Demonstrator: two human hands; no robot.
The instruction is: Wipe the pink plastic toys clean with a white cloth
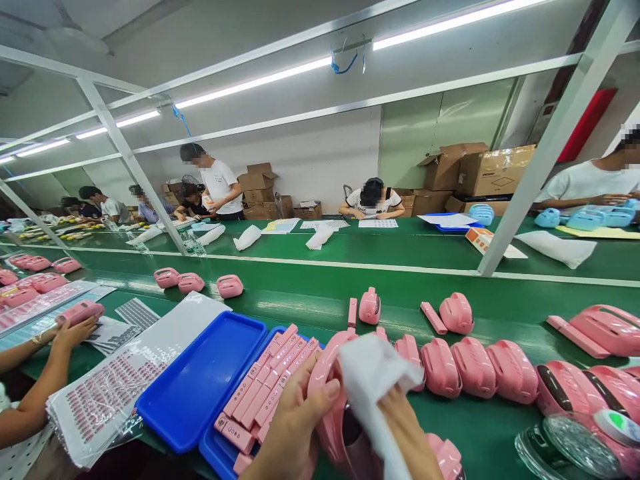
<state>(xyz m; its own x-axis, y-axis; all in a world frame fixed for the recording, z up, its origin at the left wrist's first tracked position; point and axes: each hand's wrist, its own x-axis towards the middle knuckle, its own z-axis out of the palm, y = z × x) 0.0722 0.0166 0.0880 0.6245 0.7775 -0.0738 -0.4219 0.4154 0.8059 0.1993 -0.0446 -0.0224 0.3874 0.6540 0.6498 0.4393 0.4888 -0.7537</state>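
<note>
My left hand [295, 427] grips a pink plastic shell [327, 387] at the bottom centre, fingers wrapped over its left side. My right hand [407, 433] presses a white cloth [373, 380] against the same shell. Just left of it lies a blue tray [213, 450] holding several pink strip parts [270, 387]. A row of pink shells [475, 367] lines the green belt to the right.
A second blue tray [200, 380] lies empty beside sticker sheets [110, 387]. A neighbour's hands [70, 333] at the left hold a pink part. More pink shells [200, 281] dot the belt. Other people sit across the line, with cardboard boxes [480, 170] behind them.
</note>
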